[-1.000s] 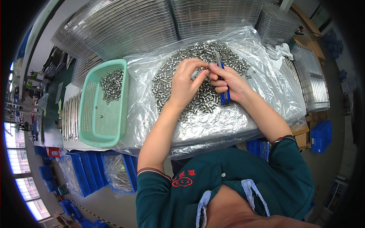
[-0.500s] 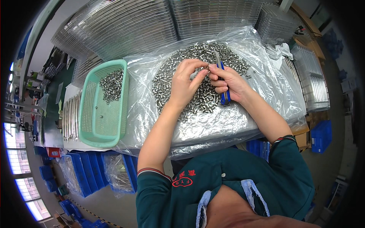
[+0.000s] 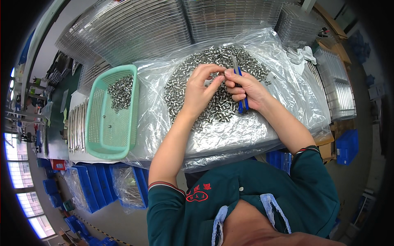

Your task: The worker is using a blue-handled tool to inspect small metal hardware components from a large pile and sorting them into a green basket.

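My left hand [image 3: 201, 88] pinches a small metal part between thumb and fingers, mostly hidden by the fingertips. Meeting it there is my right hand [image 3: 255, 91], its thumb and forefinger at the same part. The right hand also grips a blue utility knife [image 3: 243, 103], handle toward me and blade pointing away. Beneath both hands spreads a big pile of small shiny metal fittings [image 3: 175, 100] on clear plastic sheeting [image 3: 152, 123]. To the left, a green perforated basket [image 3: 107, 155] holds a smaller heap of such fittings [image 3: 120, 93] at its far end.
Tall stacks of clear plastic trays [image 3: 139, 33] line the far side of the table. More trays [image 3: 338, 90] and a white cloth [image 3: 301, 54] are at the right. Metal rods [image 3: 76, 127] lie left of the basket. Blue bins [image 3: 94, 186] stand below the table's near edge.
My fingertips have closed over the small part, which showed more clearly before. Both arms and the knife have hardly moved.
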### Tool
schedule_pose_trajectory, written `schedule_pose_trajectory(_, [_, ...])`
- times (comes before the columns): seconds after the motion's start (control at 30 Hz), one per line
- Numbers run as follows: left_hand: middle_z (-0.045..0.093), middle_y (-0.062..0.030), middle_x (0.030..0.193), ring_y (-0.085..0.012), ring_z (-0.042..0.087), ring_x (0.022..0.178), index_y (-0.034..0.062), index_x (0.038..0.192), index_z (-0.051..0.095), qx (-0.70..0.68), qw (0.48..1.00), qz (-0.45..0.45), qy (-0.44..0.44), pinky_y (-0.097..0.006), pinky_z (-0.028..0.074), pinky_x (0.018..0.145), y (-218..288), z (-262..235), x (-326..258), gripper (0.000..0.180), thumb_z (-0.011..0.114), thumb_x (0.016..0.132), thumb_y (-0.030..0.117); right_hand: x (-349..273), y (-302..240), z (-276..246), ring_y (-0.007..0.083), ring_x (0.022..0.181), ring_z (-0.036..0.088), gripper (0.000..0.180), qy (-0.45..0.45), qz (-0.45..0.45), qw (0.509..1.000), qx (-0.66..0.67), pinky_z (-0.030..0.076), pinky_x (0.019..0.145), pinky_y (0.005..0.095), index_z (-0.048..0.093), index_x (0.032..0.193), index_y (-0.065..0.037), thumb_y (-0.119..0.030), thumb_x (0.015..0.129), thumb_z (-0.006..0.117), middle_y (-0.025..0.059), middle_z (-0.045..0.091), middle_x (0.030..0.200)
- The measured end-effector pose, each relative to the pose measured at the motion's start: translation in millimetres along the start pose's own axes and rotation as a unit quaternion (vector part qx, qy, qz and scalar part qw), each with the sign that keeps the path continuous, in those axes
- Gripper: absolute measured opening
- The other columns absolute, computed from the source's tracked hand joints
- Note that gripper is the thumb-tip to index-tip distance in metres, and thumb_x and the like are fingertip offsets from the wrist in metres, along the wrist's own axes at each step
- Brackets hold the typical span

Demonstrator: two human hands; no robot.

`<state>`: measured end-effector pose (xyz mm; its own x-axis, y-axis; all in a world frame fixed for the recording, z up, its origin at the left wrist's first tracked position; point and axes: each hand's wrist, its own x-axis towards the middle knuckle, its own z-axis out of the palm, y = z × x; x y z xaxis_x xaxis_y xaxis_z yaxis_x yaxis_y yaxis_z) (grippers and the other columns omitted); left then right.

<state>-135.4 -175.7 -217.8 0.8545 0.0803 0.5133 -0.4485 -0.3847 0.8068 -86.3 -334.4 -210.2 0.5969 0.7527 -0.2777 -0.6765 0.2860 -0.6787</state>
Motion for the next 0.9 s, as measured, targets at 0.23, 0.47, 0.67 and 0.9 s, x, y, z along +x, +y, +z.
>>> schedule_pose_trajectory(0.23, [0.060,-0.0057,0.093,-0.0193,0.057,0.087,0.0072,0.091,0.064,0.034,0.999,0.011,0.010,-0.029,0.046,0.072,0,0,0,0.015,0.065,0.077,0.012,1,1,-2,-0.0014,0.043,0.035,0.014,0.010,0.007,1.000,-0.002,0.026,0.034,0.0127,0.049,0.082,-0.011,-0.022,0.086,0.057,-0.0043,0.049,0.065])
schedule_pose_trajectory(0.47, [0.060,-0.0040,0.092,-0.0156,0.057,0.087,0.0063,0.092,0.063,-0.144,0.981,-0.127,-0.002,-0.027,0.045,0.072,2,-3,1,0.015,0.061,0.082,0.017,1,2,-1,-0.0014,0.043,0.034,0.019,0.005,-0.001,1.000,0.004,0.026,0.034,0.0127,0.052,0.091,-0.006,-0.024,0.088,0.055,-0.0042,0.049,0.065])
schedule_pose_trajectory(0.67, [0.057,-0.0042,0.095,-0.0174,0.053,0.091,0.0069,0.098,0.055,-0.519,0.803,-0.263,0.124,-0.031,0.046,0.073,-17,-31,9,0.030,0.047,0.090,0.035,1,0,0,-0.0013,0.043,0.033,0.024,-0.002,-0.007,1.000,0.016,0.026,0.034,0.0130,0.053,0.100,-0.002,-0.024,0.089,0.054,-0.0042,0.047,0.065])
schedule_pose_trajectory(0.9, [0.053,-0.0027,0.099,-0.0153,0.050,0.088,0.0070,0.104,0.050,-0.607,0.728,-0.104,0.300,-0.029,0.043,0.074,-22,-80,16,0.046,0.043,0.088,0.049,0,-2,0,-0.0011,0.043,0.029,0.023,0.006,-0.005,1.000,0.008,0.025,0.033,0.0125,0.051,0.100,-0.002,-0.024,0.092,0.046,-0.0040,0.043,0.065])
